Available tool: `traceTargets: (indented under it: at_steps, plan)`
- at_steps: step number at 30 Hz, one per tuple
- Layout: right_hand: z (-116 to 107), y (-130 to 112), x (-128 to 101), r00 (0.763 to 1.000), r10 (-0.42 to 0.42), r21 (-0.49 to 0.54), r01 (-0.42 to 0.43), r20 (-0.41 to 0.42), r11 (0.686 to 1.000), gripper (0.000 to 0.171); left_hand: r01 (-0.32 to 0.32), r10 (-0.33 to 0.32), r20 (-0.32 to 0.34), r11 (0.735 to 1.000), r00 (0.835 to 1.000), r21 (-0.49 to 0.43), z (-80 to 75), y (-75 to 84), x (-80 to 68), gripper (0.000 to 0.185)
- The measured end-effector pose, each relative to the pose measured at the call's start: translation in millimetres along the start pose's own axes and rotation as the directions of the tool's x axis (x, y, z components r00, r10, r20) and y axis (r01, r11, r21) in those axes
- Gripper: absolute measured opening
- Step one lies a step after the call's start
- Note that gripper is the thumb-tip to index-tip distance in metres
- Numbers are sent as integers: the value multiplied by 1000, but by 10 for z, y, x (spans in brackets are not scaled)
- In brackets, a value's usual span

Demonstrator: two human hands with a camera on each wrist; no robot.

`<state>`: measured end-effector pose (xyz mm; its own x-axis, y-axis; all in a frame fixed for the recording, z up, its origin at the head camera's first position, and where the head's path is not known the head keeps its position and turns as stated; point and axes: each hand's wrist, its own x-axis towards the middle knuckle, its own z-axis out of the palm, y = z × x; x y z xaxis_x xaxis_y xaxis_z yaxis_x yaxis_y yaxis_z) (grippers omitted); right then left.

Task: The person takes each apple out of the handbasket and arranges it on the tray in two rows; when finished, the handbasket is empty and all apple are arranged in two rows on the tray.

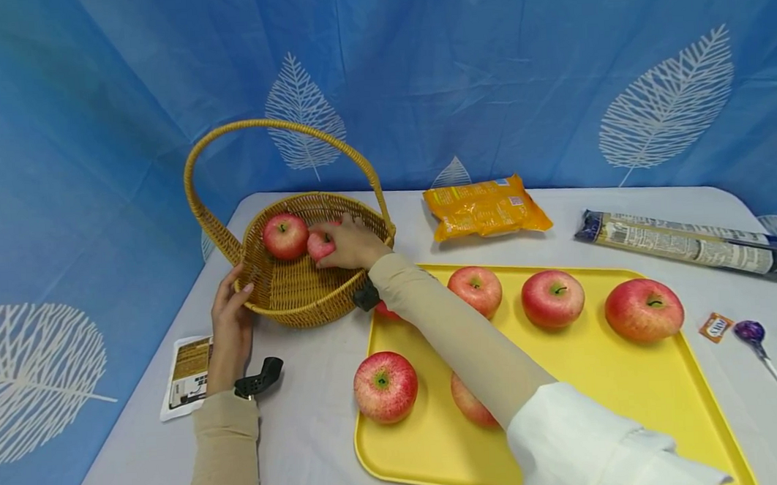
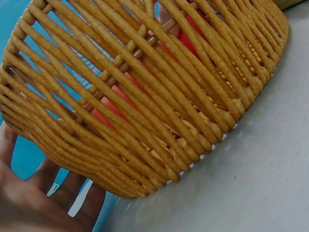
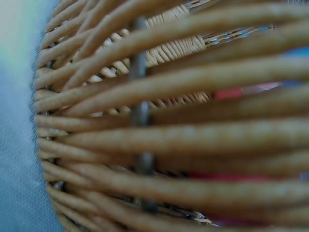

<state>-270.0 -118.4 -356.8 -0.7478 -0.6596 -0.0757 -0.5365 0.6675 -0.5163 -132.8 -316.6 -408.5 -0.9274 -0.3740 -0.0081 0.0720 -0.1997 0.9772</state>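
Note:
A woven wicker basket [image 1: 299, 306] with a tall arched handle stands at the back left of the table. One red apple [image 1: 286, 237] sits inside it. My right hand [image 1: 355, 243] reaches over the basket's right rim and grips a second apple [image 1: 320, 246] beside the first. A bit of red shows behind that hand, partly hidden. At the basket's left side, my left hand [image 1: 232, 320] touches the rim. Its fingers spread against the wicker in the left wrist view. Close weave [image 3: 217, 140] fills the right wrist view, which hides the right hand.
Several apples [image 1: 552, 298] lie on a yellow tray [image 1: 426, 456], some partly covered by the right arm. Behind it are an orange packet [image 1: 487, 208] and a long dark package [image 1: 692, 245]. A lollipop [image 1: 751, 332] and small wrapped sweets lie right; a white pouch [image 1: 187, 377] lies left.

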Motion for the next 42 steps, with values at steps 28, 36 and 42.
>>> traceTargets:
  at_steps: [28,36,42]
  plan:
    - [-46,12,-35,998,-31,132,37,-51,991,72,-3,3,-22,1000,1000,-23,21,8,9,44]
    - [-45,8,-141,996,-53,210,68,-76,975,73,1,-1,-20,1000,1000,-27,12,-6,9,44]
    - [-42,11,-217,994,-70,298,91,-81,950,73,-2,2,-22,1000,1000,-17,19,-1,12,45]
